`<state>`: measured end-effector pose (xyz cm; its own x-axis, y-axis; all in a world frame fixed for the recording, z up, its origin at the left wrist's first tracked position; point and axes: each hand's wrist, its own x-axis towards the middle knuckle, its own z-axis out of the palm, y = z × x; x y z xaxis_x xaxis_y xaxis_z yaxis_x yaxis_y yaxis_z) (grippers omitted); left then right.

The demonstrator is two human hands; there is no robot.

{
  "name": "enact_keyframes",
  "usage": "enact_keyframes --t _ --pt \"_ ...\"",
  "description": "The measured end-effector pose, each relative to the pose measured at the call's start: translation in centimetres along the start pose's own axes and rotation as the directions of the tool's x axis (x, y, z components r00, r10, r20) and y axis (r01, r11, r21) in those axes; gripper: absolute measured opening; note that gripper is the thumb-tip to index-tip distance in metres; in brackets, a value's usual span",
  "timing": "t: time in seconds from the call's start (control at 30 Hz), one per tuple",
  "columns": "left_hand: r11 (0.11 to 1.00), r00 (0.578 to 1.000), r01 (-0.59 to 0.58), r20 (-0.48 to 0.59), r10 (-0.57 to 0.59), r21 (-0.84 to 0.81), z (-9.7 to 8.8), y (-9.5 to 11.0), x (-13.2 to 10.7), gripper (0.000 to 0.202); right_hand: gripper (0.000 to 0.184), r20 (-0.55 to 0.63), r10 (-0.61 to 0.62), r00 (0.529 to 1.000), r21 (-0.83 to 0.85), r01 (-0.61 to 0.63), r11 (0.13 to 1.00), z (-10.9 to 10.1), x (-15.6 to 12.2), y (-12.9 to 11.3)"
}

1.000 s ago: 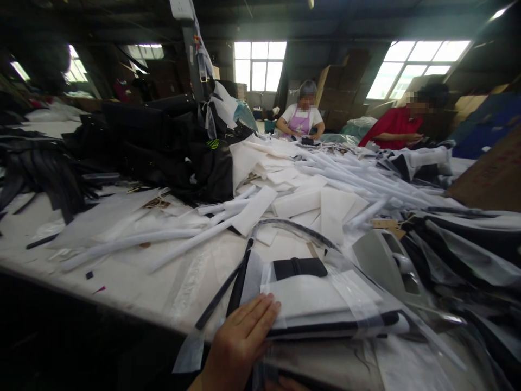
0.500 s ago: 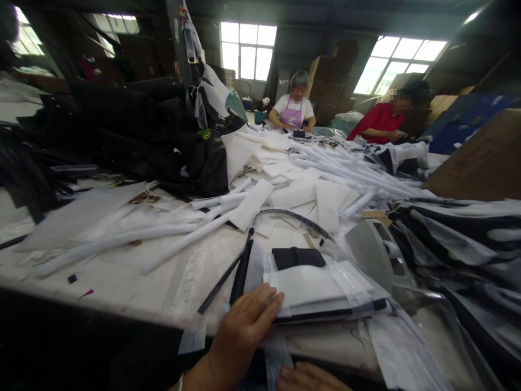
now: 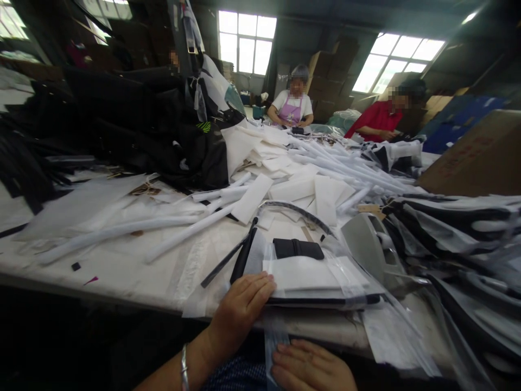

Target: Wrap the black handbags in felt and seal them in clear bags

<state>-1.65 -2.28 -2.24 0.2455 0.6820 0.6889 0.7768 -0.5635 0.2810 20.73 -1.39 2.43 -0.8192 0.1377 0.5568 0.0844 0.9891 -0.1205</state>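
Observation:
My left hand (image 3: 240,309) lies at the table's near edge with its fingers stretched flat on the left end of a clear plastic bag (image 3: 321,282). Inside the bag are a white sheet and a flat black item with a black strap (image 3: 299,248). My right hand (image 3: 311,366) is lower, below the table edge, its fingers curled at the hanging end of a clear plastic strip (image 3: 273,342). I cannot tell whether it grips the strip.
White paper tubes (image 3: 179,233) and white sheets (image 3: 293,190) are scattered over the white table (image 3: 122,271). A heap of black bags (image 3: 154,130) stands at the left, bagged black goods (image 3: 459,233) at the right. A grey tape dispenser (image 3: 374,250) sits nearby. Two people work at the far end.
The view has tilted down. My right hand has come into sight below the table edge. My left hand has slid slightly back on the bag.

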Motion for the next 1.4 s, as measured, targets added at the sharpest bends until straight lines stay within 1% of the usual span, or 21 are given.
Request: enact_keyframes --t 0.1,0.17,0.27,0.33,0.4,0.5,0.57,0.63,0.7,0.73,0.8,0.87,0.97,1.07,1.17,1.23,1.3,1.4 --pt "1.000 1.000 -0.007 -0.015 0.007 -0.014 0.1 0.1 -0.2 0.026 0.032 -0.012 0.001 1.000 0.000 -0.001 1.000 -0.6 0.8 0.9" --pt "1.000 1.000 -0.015 -0.012 0.015 -0.002 0.0 0.1 -0.2 0.027 0.034 -0.025 0.024 0.999 0.019 -0.024 1.000 -1.0 1.5 1.6" --pt "0.999 1.000 -0.027 0.000 0.027 0.039 -0.2 0.1 -0.1 0.029 0.029 -0.044 0.095 0.994 0.089 -0.091 0.992 -1.5 3.0 2.5" --pt "0.997 1.000 -0.030 0.001 0.030 0.077 -0.4 0.1 -0.1 0.030 0.028 -0.033 0.152 0.988 0.107 -0.148 0.983 -1.8 4.0 3.0" --pt "0.993 1.000 -0.030 -0.006 0.031 0.110 -0.5 0.2 -0.2 0.030 0.027 -0.015 0.186 0.982 0.081 -0.185 0.979 -2.1 5.0 3.6" --pt "0.992 0.999 -0.031 -0.021 0.034 0.121 -0.7 0.5 -0.1 0.029 0.026 0.009 0.177 0.984 0.002 -0.177 0.984 -2.2 6.3 4.7" --pt "0.995 0.999 -0.021 -0.025 0.024 0.095 -0.8 0.7 0.0 0.027 0.026 0.015 0.165 0.986 -0.050 -0.164 0.985 -1.8 6.8 5.5" --pt "0.998 0.999 -0.008 -0.037 0.010 0.070 -0.8 0.8 0.1 0.027 0.028 0.027 0.202 0.979 -0.083 -0.199 0.977 -1.2 7.0 6.2" --pt "0.998 0.998 0.001 -0.065 0.003 0.063 -0.8 0.8 0.1 0.027 0.028 0.051 0.289 0.956 -0.069 -0.286 0.956 -0.4 6.9 6.9" --pt "0.998 0.997 0.001 -0.083 0.005 0.067 -0.7 0.7 0.1 0.028 0.026 0.071 0.342 0.937 -0.042 -0.340 0.940 0.0 6.8 7.2" --pt "0.998 0.994 0.000 -0.108 0.008 0.069 -0.7 0.6 0.1 0.028 0.022 0.118 0.439 0.891 0.036 -0.446 0.894 0.6 6.5 7.6" --pt "0.999 0.993 0.003 -0.116 0.003 0.053 -0.6 0.5 0.1 0.029 0.018 0.183 0.521 0.834 0.099 -0.543 0.834 1.0 6.3 7.9" --pt "0.999 0.993 0.036 -0.111 -0.034 0.018 -0.7 0.4 -0.1 0.030 0.014 0.259 0.607 0.751 0.143 -0.651 0.745 1.0 6.4 8.2" --pt "1.000 0.997 0.029 -0.076 -0.028 0.008 -0.9 0.3 -0.3 0.033 0.011 0.300 0.662 0.687 0.167 -0.721 0.672 1.0 6.5 8.3" --pt "1.000 0.999 0.001 -0.032 0.000 0.026 -0.9 0.1 -0.6 0.037 0.009 0.306 0.698 0.647 0.126 -0.755 0.644 1.2 6.6 8.3" --pt "0.999 0.999 0.003 -0.032 -0.002 0.040 -0.9 0.0 -0.6 0.037 0.010 0.303 0.715 0.630 0.075 -0.764 0.641 1.4 6.6 8.4" --pt "0.999 0.999 0.005 -0.033 -0.003 0.049 -0.8 -0.1 -0.7 0.038 0.010 0.302 0.724 0.620 0.036 -0.766 0.642 1.6 6.7 8.3" --pt "0.998 1.000 -0.003 0.000 0.003 0.058 -0.8 -0.2 -0.6 0.042 0.011 0.304 0.732 0.610 0.012 -0.771 0.637 1.7 6.8 8.2"
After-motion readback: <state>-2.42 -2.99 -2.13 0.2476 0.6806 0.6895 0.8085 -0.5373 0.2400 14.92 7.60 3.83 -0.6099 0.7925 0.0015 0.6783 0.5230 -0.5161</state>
